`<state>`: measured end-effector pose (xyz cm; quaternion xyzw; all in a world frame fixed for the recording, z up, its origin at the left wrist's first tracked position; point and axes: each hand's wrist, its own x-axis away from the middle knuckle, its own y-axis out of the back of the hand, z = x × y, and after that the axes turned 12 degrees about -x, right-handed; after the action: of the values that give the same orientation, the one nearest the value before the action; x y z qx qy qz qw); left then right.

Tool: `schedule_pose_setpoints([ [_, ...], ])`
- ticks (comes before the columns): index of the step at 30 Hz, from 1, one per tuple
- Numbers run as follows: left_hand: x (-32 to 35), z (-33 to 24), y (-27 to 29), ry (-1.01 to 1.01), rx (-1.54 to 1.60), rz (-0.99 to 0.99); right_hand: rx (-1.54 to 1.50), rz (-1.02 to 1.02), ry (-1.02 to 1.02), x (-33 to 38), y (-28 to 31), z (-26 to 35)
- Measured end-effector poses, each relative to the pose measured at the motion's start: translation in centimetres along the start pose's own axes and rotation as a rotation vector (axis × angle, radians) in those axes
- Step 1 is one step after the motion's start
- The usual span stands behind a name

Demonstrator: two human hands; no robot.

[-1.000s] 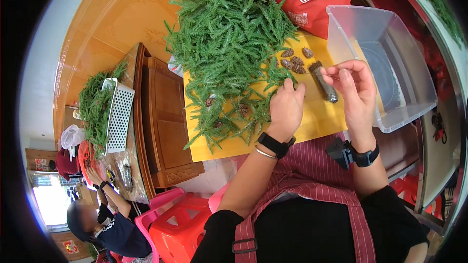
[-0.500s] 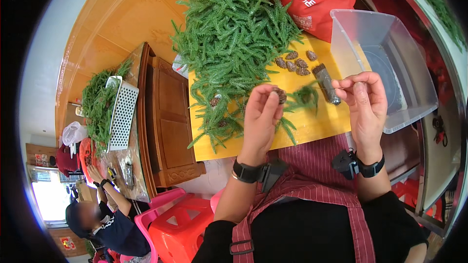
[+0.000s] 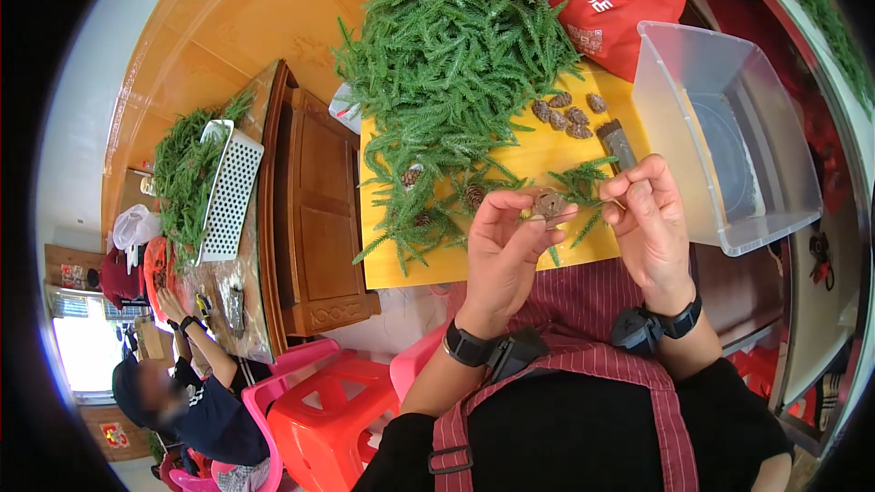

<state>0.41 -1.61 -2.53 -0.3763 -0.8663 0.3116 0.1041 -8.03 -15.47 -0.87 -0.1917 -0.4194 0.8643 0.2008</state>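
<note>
My left hand [image 3: 504, 255] pinches a brown pine cone [image 3: 550, 204] between thumb and fingers, its round underside facing up. Close to its right, my right hand [image 3: 649, 223] is closed in a pinch; whatever is between the fingertips is too fine to make out. Just beyond the right fingers lies a dark wrapped bundle of thin sticks or wires [image 3: 618, 144], partly hidden by that hand. A green artificial pine sprig [image 3: 583, 180] rests on the yellow board [image 3: 510, 251] behind both hands. Several loose pine cones [image 3: 559, 119] lie farther back.
A big heap of green pine sprigs [image 3: 456, 46] covers the board's far left. Behind stands a red bag [image 3: 620, 0] of pine cones, with a clear plastic bin [image 3: 729, 146] at right. On the left are a white basket [image 3: 231, 191], a red stool [image 3: 328, 419] and a co-worker [image 3: 205, 419].
My hands have come closer together, the left moving rightward with the pine cone and the right moving leftward. The pine cone has turned to show its underside. The whole view has shifted slightly.
</note>
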Motion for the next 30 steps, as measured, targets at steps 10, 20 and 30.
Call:
schedule_pose_setpoints([
  [10, 0.0, 0.1, -0.9, -0.040, -0.094, -0.055, 0.083, -0.091, -0.075, 0.5, -0.2, -1.1],
  [20, -0.2, 0.8, -0.2, -0.128, -0.202, -0.021, 0.106, -0.123, -0.048, 0.4, 0.0, -1.9],
  [30, -0.5, 1.2, 0.4, -0.263, -0.488, 0.005, 0.005, -0.185, -0.070, 0.5, -0.4, -2.5],
])
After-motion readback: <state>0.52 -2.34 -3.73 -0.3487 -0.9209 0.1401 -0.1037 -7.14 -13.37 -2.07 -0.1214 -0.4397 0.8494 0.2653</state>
